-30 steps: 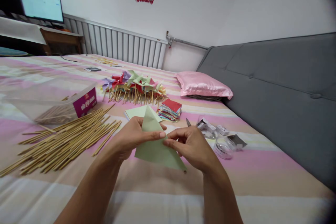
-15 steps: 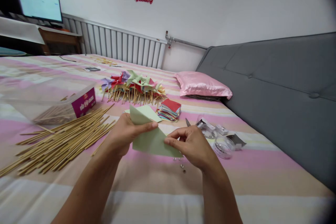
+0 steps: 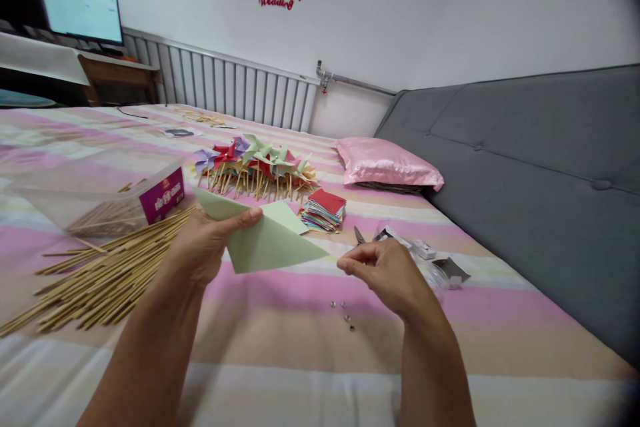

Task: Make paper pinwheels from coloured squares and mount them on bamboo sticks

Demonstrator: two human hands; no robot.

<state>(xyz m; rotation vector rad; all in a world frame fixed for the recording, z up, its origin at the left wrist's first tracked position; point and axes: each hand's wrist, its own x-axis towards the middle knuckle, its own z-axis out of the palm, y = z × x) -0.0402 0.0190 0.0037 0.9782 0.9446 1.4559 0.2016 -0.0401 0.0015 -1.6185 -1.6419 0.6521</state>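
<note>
Item: lt-green paper sheet (image 3: pixel 280 245), 1 pc., uniform colour, surface smooth. Visible outline approx. triangular, tapering to pt. at R side. Held aloft, tilted, upper edge sloping down L to R. L portion pinched in L hand (image 3: pixel 200 243), thumb on top. R tip just beside R hand (image 3: pixel 385 270) fingertips. Fold or bend: can't tell.

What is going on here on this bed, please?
A person is handling a light green paper sheet. The left hand grips it, while the right hand, fingertips pinched together, is beside its pointed corner; whether it holds anything is unclear. Beyond are paper pinwheels on sticks and a stack of coloured paper. Loose sticks lie on the left, and a few small shiny pieces lie in front.
</note>
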